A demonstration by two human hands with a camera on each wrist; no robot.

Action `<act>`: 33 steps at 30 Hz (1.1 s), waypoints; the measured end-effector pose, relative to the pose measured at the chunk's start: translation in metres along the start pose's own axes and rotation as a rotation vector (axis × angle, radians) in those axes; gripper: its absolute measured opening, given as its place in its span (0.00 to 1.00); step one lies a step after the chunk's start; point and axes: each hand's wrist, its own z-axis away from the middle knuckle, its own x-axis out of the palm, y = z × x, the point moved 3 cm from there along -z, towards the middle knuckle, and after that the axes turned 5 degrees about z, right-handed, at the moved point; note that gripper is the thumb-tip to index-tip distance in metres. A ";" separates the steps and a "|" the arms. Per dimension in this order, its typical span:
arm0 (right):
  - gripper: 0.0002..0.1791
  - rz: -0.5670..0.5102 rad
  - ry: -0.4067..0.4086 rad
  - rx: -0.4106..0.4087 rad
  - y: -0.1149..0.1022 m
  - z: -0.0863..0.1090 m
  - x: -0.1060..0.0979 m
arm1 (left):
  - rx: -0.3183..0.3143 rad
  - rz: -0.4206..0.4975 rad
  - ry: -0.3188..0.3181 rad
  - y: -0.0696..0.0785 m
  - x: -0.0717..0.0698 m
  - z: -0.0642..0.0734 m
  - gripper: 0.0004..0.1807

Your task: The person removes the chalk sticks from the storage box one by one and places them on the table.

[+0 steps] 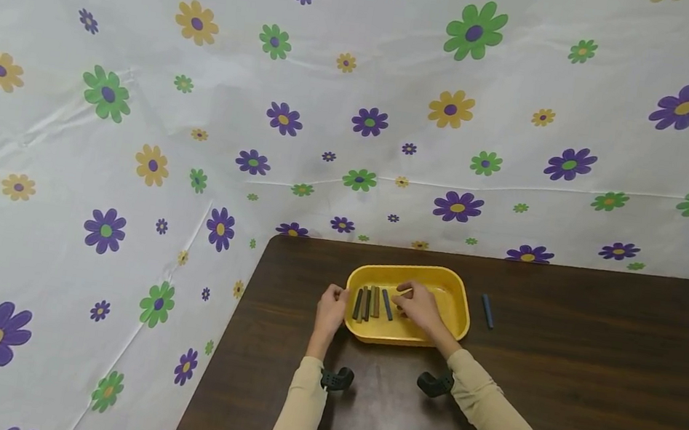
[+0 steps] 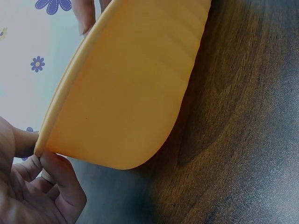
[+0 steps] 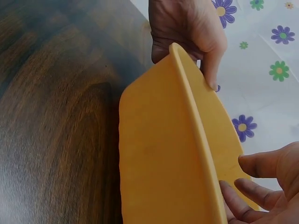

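Left hand (image 1: 331, 310) pinching yellow tray (image 1: 390, 331) at its left end; right hand (image 1: 420, 306), fingers parted over tray, lies nearer the loose blue stick (image 1: 487, 311), rightward on table (image 1: 575, 365), long axis roughly fore-and-aft.

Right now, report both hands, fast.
Left hand: holding the yellow tray by its rim.
Right hand: open over the tray, nothing visibly held.
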 end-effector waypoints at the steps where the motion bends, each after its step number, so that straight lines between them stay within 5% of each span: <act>1: 0.18 0.005 0.000 -0.003 0.000 -0.001 0.002 | 0.005 -0.003 0.001 0.000 0.000 0.000 0.13; 33: 0.18 0.157 0.015 -0.043 0.007 -0.016 0.027 | 0.000 0.031 -0.008 -0.002 0.001 0.000 0.12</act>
